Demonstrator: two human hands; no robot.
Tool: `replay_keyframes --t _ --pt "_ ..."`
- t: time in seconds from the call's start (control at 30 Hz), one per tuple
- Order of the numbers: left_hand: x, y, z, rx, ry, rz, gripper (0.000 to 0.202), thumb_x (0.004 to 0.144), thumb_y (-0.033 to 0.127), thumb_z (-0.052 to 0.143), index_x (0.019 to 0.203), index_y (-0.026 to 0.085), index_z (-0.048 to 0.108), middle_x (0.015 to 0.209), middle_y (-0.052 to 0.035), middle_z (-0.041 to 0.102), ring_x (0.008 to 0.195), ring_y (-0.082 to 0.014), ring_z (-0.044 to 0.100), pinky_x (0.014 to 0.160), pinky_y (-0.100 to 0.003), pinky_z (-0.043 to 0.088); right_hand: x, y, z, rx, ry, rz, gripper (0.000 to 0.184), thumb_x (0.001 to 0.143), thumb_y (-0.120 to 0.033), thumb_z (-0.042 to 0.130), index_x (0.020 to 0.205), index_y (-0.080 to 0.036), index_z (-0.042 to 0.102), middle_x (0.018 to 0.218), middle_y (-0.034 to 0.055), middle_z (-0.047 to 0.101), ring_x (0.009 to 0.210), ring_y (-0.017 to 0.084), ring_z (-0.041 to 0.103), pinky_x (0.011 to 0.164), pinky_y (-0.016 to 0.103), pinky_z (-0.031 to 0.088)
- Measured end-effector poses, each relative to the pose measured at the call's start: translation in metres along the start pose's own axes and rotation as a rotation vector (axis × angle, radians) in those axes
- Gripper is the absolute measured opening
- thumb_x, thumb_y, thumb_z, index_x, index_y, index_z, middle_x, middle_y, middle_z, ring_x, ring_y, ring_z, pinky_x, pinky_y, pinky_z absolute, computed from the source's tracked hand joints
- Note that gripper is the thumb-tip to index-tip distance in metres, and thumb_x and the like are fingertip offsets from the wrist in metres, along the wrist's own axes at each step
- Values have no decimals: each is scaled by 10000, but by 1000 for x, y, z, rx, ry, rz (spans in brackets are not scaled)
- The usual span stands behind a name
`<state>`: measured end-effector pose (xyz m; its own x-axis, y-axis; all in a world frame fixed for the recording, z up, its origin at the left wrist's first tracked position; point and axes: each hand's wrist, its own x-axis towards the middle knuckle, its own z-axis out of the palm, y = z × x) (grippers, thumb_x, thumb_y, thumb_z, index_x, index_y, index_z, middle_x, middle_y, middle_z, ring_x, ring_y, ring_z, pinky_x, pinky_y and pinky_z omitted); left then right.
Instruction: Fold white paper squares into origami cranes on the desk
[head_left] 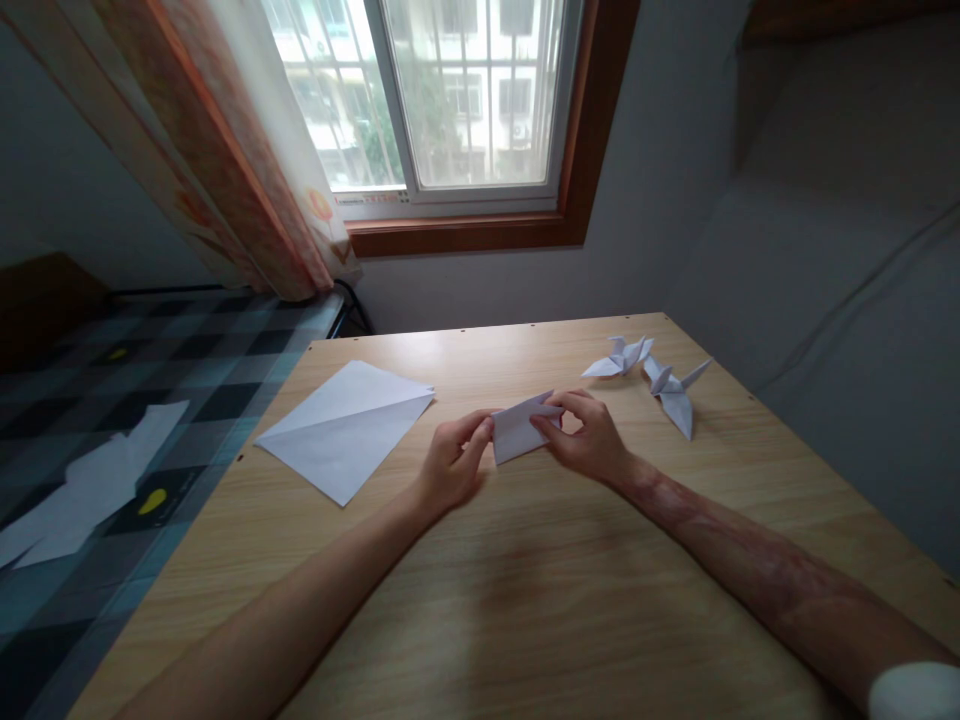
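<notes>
A small folded piece of white paper (517,432) is held up between both hands over the wooden table. My left hand (456,458) pinches its left edge, thumb on the near face. My right hand (589,435) grips the right end between thumb and fingers, where a flap stands slightly apart. The fingertips behind the paper are hidden. To the left lies a larger white paper square (345,430) with a diagonal crease. Two folded paper cranes, one farther back (621,358) and one nearer (675,392), stand right of my right hand.
The wooden table (465,600) reaches toward a wall with a window (472,95). At left, white paper pieces (97,490) lie on a bed with a checked cover (225,330). A patterned curtain (240,150) hangs beside the window.
</notes>
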<state>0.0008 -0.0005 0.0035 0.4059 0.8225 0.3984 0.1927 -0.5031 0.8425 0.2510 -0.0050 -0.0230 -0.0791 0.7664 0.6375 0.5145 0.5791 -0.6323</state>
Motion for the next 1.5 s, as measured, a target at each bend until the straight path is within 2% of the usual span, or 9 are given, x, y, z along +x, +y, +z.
replay_keyframes --t 0.27,0.53,0.93,1.0,1.07,1.17,1.27,1.33,1.5 --pt "-1 5 6 18 4 16 354 1108 393 574 1155 148 825 969 -71 825 833 -182 751 720 -229 580 1 -2 -1 1 28 -52 116 951 -295 806 894 -236 724 876 50 766 825 234 688 824 371 553" --pt "-1 0 6 27 23 31 351 1112 387 572 1173 158 831 994 -74 832 856 -189 762 725 -227 601 1 -2 -1 -8 37 -65 111 951 -294 807 895 -241 726 871 50 769 824 238 691 813 378 561" --pt "-1 -3 6 65 60 19 378 1105 425 567 957 157 790 811 -43 748 734 -158 667 639 -217 521 1 -4 -1 14 12 -41 113 967 -289 791 926 -240 697 858 41 738 839 234 671 837 380 534" --pt "-1 -4 5 60 80 10 392 1101 445 572 925 159 775 786 -38 728 723 -158 652 643 -226 514 2 -4 -1 35 32 -19 150 955 -304 804 1024 -246 684 913 39 727 837 227 655 845 381 534" --pt "0 -6 5 44 102 -4 407 1095 468 581 898 160 760 768 -35 710 713 -157 636 652 -236 512 4 -2 -1 76 64 11 285 926 -339 836 1131 -249 661 1033 55 715 884 230 651 875 386 540" --pt "2 -9 5 3 124 -36 439 1081 514 599 852 164 730 752 -33 684 705 -158 612 668 -251 518 8 3 -2 160 71 89 388 906 -416 857 1196 -242 668 1174 80 706 980 244 661 924 387 539" --pt "3 -10 6 -58 126 -67 464 1066 559 610 836 169 710 752 -32 668 720 -165 609 677 -260 526 9 8 -3 265 -31 242 279 965 -496 786 999 -227 718 974 48 732 891 236 660 829 355 523" --pt "4 -9 6 -86 125 -82 472 1056 577 620 828 172 700 748 -27 656 724 -166 605 679 -261 527 8 9 -3 324 -92 311 338 980 -528 758 847 -223 698 836 26 716 811 223 642 768 339 498" --pt "5 -9 6 -124 120 -102 477 1040 596 640 827 173 697 756 -21 642 732 -164 598 679 -258 535 8 7 -2 345 -93 326 354 958 -523 769 789 -219 703 817 21 735 812 223 642 780 334 482"
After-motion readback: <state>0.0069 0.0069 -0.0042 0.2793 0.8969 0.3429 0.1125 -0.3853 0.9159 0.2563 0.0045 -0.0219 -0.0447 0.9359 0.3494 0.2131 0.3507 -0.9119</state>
